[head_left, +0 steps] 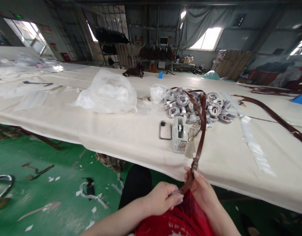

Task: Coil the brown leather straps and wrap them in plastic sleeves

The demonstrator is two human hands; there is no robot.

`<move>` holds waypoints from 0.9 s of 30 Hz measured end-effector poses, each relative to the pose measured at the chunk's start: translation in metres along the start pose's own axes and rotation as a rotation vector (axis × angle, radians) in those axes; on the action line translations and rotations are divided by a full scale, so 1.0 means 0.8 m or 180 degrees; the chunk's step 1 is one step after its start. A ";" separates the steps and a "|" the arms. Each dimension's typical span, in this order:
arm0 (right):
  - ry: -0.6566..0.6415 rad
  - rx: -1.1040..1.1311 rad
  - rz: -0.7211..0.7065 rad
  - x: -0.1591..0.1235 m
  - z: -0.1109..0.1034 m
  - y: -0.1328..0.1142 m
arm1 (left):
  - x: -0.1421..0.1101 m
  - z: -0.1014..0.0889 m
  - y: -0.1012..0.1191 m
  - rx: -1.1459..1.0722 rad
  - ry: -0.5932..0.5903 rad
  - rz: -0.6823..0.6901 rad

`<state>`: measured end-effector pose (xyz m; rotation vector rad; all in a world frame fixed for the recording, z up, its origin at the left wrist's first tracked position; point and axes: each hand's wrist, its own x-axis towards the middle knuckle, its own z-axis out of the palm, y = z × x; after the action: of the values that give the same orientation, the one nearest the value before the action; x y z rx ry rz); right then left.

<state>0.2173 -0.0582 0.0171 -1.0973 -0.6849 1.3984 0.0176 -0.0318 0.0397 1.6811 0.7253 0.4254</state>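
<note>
A brown leather strap (201, 141) with buckle hardware runs from my lap up over the table edge. Its far part lies across a heap of coiled straps in clear wrap (213, 109). My left hand (167, 196) is closed round the strap's near end, with a bit of greyish film under the fingers. Just above it, my right hand (199, 183) grips the strap between thumb and fingers near a keeper loop. A tape dispenser (180, 136) stands on the table left of the strap, with a gold ring clasp (191, 139) beside it.
A big translucent plastic bag (109, 93) sits on the cream-covered table (138, 141). Another brown strap (271, 113) and a white plastic strip (255, 144) lie to the right. A small pixelated square object (165, 131) is left of the dispenser. Scraps litter the green floor (67, 183).
</note>
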 end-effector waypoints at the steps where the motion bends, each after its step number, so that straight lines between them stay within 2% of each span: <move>1: -0.0021 -0.0088 -0.0028 0.001 -0.002 -0.004 | -0.002 -0.001 0.000 0.0009 -0.0030 -0.0051; 5: -0.0211 -0.0526 -0.0013 -0.002 -0.003 -0.013 | -0.004 -0.007 0.001 -0.0094 0.0057 -0.0242; 11: -0.0303 -0.0854 -0.0117 -0.011 0.015 -0.006 | 0.001 -0.013 0.009 0.0046 0.0032 -0.0142; 15: -0.0267 -0.0515 -0.0078 -0.006 0.012 -0.006 | 0.005 -0.008 0.009 0.0102 0.0124 0.0111; 18: -0.0031 -0.0169 0.0000 0.004 0.002 -0.007 | 0.006 -0.004 0.005 -0.0056 0.0107 -0.0011; 22: 0.0080 -0.0293 -0.0156 0.010 0.001 -0.006 | 0.009 -0.004 0.001 -0.0449 0.0201 -0.0320; 27: -0.0191 -0.0548 -0.0127 0.002 0.018 -0.001 | 0.014 -0.008 0.008 -0.0436 0.0348 -0.0232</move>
<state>0.2047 -0.0537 0.0235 -1.1729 -0.8789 1.3619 0.0232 -0.0201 0.0460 1.5076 0.8168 0.5072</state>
